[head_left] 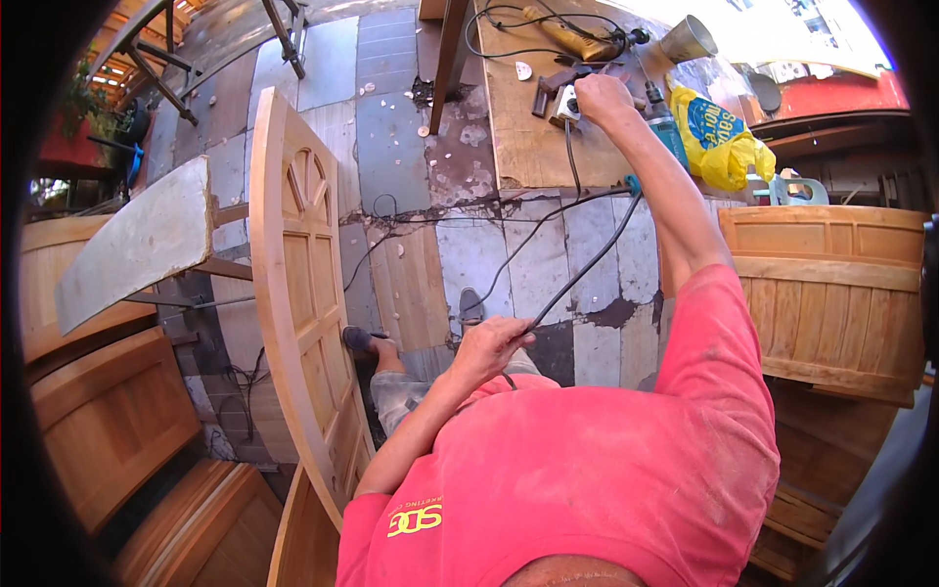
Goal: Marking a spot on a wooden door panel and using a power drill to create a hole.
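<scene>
head cam: l hand (494,347) is wrapped round a black cable (584,277) – cable runs up twd the work table (533,166). r hand (603,101) is at a white socket box (564,105) on the table, can't tell if it's gripping. nearby, to its r: teal power tool (669,137) & yellow plastic bag (719,147) – panelled wood door (300,254) upright on person's l.

Brown wooden tabletop (528,149); on it, a yellowish power tool (577,40); metal cup (689,41); teal drill (669,135); yellow plastic bag (722,161)
</scene>
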A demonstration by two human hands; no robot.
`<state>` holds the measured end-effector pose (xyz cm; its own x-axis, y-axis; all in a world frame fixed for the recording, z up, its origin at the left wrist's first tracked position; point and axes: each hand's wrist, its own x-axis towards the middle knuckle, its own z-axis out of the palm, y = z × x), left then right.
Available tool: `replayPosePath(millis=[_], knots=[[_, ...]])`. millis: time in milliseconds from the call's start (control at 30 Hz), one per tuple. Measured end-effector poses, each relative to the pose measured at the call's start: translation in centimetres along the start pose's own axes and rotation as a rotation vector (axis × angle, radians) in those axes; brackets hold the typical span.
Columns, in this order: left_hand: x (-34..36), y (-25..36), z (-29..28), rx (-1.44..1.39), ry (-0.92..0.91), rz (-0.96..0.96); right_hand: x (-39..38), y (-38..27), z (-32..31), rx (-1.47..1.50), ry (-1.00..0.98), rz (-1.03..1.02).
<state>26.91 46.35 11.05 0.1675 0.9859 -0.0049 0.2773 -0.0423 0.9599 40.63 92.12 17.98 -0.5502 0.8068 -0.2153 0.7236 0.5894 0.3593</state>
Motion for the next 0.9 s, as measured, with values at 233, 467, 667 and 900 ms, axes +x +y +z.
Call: replayPosePath(millis=[233,467,667,900], knots=[[0.1,-1.2,-1.0,-0.015,0.081,-0.081,1.2,-1.3,1.6,0.078,0.059,-0.012],[0.9,-3.0,-1.6,-0.313,0.27,-0.359,3.5,5.0,2.6,0.501,0.053,0.113],[1.1,-6.3,-2.3,-0.583,0.491,-0.461,-4.7,17.1,11.7,0.709,0.304,0.802],[2.9,-8.8,-2.0,-0.651,0.633,-0.603,-10.9,18.1,23.3,0.462,0.108,0.669]])
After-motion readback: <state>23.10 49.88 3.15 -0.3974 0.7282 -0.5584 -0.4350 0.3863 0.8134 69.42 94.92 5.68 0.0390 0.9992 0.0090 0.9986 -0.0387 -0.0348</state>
